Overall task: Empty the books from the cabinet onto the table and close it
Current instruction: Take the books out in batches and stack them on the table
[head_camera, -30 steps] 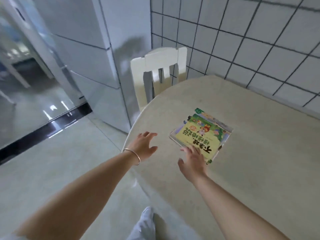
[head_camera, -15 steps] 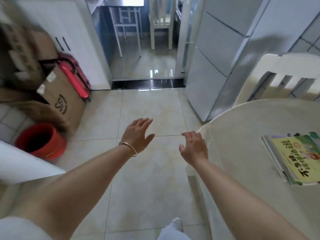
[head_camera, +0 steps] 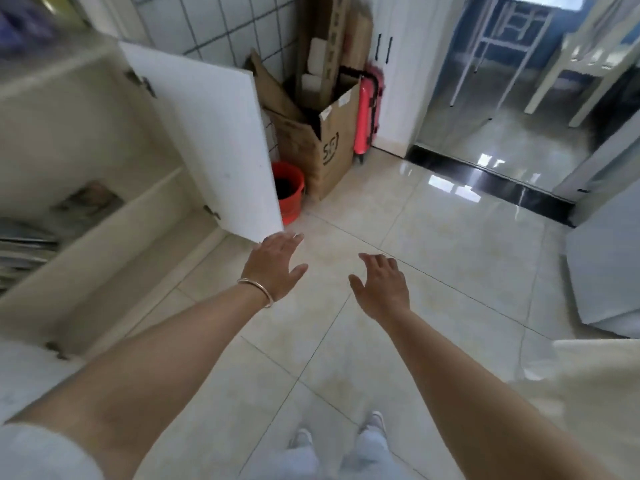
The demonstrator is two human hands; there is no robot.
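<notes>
The cream cabinet [head_camera: 86,140] stands open at the left, its white door [head_camera: 214,147] swung out toward me. Blurred books [head_camera: 31,233] lie stacked on the shelf inside, at the left edge. My left hand [head_camera: 275,266], with a bracelet on the wrist, hovers with spread fingers just below the door's lower corner and holds nothing. My right hand [head_camera: 381,284] hangs over the floor tiles, fingers relaxed and empty. A sliver of the beige table [head_camera: 595,382] shows at the lower right; the books on it are out of view.
A red bucket [head_camera: 289,190], a cardboard box [head_camera: 322,140] with flattened cartons and a pink suitcase [head_camera: 369,112] stand in the corner behind the door. A doorway with a dark threshold [head_camera: 491,181] opens at the right. A white appliance [head_camera: 609,265] stands right.
My view has swung left from the table and its books to the open cabinet. Both empty hands moved with it; the left now reaches near the door's corner.
</notes>
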